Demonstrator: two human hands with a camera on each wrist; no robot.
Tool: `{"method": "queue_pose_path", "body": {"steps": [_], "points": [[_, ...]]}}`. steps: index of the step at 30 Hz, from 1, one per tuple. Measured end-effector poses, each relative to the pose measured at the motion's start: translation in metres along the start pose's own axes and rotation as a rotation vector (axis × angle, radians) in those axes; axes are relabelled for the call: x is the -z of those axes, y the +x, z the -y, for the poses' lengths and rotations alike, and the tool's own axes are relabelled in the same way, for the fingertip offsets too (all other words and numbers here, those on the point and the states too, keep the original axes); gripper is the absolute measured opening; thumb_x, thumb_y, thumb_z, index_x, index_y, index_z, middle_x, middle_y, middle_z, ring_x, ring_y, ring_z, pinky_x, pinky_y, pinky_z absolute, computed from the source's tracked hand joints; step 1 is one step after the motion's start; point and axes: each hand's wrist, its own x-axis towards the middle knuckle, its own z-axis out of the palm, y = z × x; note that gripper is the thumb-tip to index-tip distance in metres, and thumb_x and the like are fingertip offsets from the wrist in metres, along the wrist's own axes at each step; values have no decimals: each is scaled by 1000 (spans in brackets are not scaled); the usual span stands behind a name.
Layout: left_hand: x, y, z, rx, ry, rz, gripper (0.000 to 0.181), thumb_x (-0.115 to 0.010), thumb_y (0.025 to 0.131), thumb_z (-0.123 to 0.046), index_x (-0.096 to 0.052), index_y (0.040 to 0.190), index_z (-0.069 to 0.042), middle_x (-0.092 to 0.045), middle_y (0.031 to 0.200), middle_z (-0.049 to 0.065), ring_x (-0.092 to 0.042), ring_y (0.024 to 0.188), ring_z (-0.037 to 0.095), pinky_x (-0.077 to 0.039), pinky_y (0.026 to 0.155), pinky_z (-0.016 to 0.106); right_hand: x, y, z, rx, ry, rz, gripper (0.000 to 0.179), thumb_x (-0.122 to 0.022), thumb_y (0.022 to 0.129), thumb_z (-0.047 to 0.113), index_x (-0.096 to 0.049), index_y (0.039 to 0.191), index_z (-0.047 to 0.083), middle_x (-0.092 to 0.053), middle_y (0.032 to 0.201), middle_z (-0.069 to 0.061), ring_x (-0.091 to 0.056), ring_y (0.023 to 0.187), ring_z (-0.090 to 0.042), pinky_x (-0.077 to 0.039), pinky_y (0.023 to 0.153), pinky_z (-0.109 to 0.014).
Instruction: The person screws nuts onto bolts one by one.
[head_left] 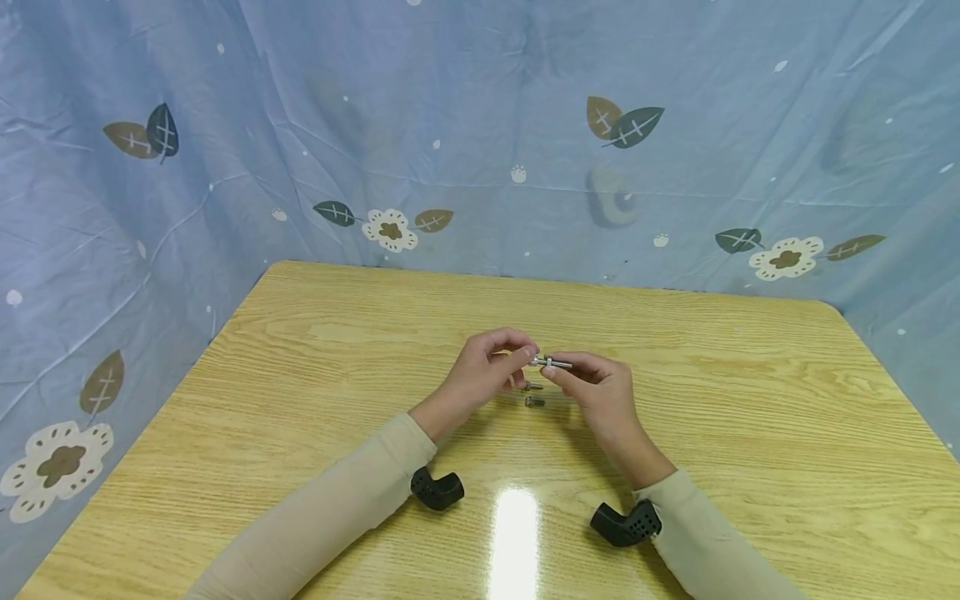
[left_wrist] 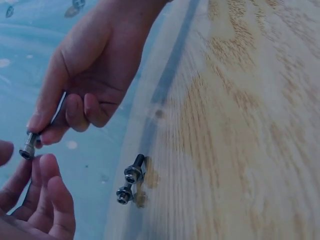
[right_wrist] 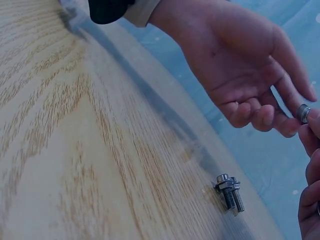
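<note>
In the head view a silver bolt [head_left: 562, 364] with a nut on its shank lies almost level between the two hands, above the table. My right hand [head_left: 603, 396] pinches it at the nut between thumb and fingers. At the head end, my left hand [head_left: 476, 371] has thumb and fingertips curled about the bolt head [left_wrist: 27, 151]; how firmly they touch it is hard to tell. Below the hands, two more bolts [head_left: 534, 402] lie side by side on the wood, each with a collar or nut close to its head [right_wrist: 223, 178].
The light wooden table [head_left: 360, 333] reaches back to a blue patterned curtain [head_left: 480, 125], which also hangs along both sides. A black bracket [head_left: 437, 490] sits at the left sleeve's cuff, another black bracket [head_left: 626, 523] at the right. Glare brightens the table's front.
</note>
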Motion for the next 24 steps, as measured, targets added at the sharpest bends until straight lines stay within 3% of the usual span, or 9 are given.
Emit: {"method": "queue_pose_path", "body": {"steps": [5,9,17,24], "points": [[-1,2,2,18,20,-7,28,-57,99,-26,-65,114,-3,-65,104,24,-59,85,48,-53,67,40,0,0,0,0,-1,1,22,-71,88,11,-71,106,-3,-71,87,18,-64,76,-5,-53,65,-22],[0,1,2,-6,19,-11,24,-59,98,-21,-65,114,-5,-64,101,25,-60,85,47,-53,68,43,0,0,0,-4,-5,-2,23,-71,88,12,-71,106,-3,-71,87,18,-64,76,-5,-53,66,-23],[1,-2,0,-71,5,17,22,-63,95,-13,-63,117,-11,-64,110,14,-61,91,47,-52,73,52,0,0,0,-21,-7,-14,27,-74,87,17,-72,107,-1,-72,90,15,-65,79,-5,-53,67,-22],[-1,-3,-5,-22,24,10,20,-59,98,-19,-65,114,-9,-63,103,19,-61,82,43,-53,72,50,-1,0,1,-11,-3,-11,24,-72,88,12,-71,106,-3,-71,87,18,-65,78,-5,-53,66,-22]]}}
